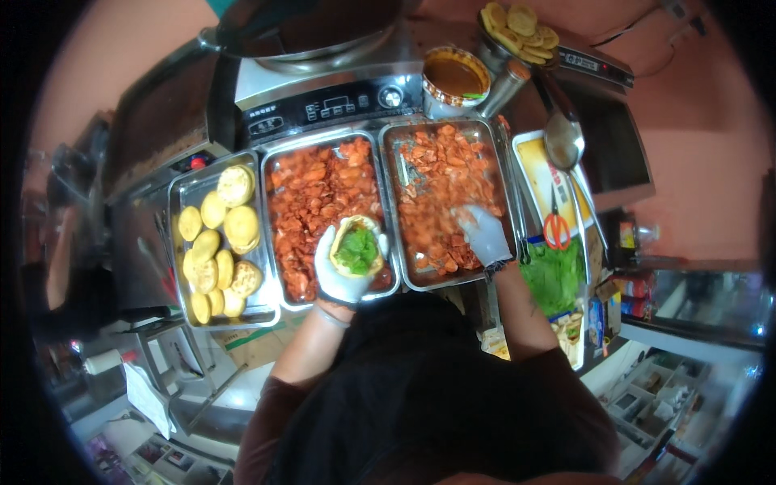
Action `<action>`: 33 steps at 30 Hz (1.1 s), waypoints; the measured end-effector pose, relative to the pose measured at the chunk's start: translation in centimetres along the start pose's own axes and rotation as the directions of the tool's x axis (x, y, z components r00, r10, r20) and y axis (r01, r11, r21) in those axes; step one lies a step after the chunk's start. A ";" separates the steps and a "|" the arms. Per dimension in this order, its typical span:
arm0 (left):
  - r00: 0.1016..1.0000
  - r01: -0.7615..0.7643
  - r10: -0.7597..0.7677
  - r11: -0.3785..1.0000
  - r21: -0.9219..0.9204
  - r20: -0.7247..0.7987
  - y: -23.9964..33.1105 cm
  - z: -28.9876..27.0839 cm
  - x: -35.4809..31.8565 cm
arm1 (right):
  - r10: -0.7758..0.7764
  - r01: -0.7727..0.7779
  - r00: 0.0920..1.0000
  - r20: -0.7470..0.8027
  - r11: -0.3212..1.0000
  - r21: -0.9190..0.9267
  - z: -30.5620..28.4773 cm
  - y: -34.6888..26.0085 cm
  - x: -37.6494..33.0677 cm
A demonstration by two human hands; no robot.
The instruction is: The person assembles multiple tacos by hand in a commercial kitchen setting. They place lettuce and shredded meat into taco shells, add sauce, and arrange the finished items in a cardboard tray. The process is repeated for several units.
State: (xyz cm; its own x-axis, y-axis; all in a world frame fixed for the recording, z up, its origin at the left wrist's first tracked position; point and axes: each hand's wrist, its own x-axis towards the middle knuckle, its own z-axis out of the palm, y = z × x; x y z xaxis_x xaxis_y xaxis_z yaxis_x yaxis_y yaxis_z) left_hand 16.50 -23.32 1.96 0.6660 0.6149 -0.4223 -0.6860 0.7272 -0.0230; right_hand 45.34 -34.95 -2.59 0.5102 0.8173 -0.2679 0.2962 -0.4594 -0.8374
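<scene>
A split round flatbread [343,259] with green lettuce leaves [357,249] inside rests in my gloved left hand [335,279], its opening facing up. That hand is closed around the bread, over the near edge of the middle metal tray [273,279], which is full of red-sauced meat pieces [311,190]. My gloved right hand [487,234] reaches down into the right metal tray [392,234], among more sauced meat pieces [444,162]. Its fingertips are smeared by motion, so whether they grip any meat is unclear. This tray's bottom shows through in places.
A metal tray [179,214] of round flatbreads [234,186] stands left. Behind are a cooker [323,109] and a pot of brown sauce [453,77]. Orange-handled scissors [557,229], a large ladle [563,141] and lettuce [554,279] lie right. More flatbreads [521,28] are piled at the back.
</scene>
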 end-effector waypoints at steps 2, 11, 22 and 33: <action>0.999 0.028 -0.027 0.999 -0.031 0.029 -0.2 -0.2 0.5 | 0.163 -0.171 0.984 0.066 0.974 0.145 0.8 -3.0 -1.0; 0.970 0.105 -0.095 0.994 -0.031 0.222 -1.4 0.5 2.6 | -0.559 0.573 0.796 0.231 0.820 0.011 5.8 -15.1 -4.2; 0.968 0.138 -0.129 0.990 -0.029 0.217 -2.4 1.3 3.2 | -0.585 0.594 0.801 0.125 0.803 -0.046 6.7 -15.0 -5.5; 0.964 0.185 -0.178 0.983 -0.013 0.197 -2.8 1.8 2.4 | -0.665 0.668 0.744 0.063 0.740 -0.076 5.0 -15.8 -5.7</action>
State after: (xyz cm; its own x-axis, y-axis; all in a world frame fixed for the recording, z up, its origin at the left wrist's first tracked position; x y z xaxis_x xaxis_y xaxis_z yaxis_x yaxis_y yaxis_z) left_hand 20.57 -23.30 2.68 0.8222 0.5231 -0.2243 -0.5551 0.8241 -0.1126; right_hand 33.75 -30.65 9.79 0.1319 0.9357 0.3272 0.6217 0.1790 -0.7625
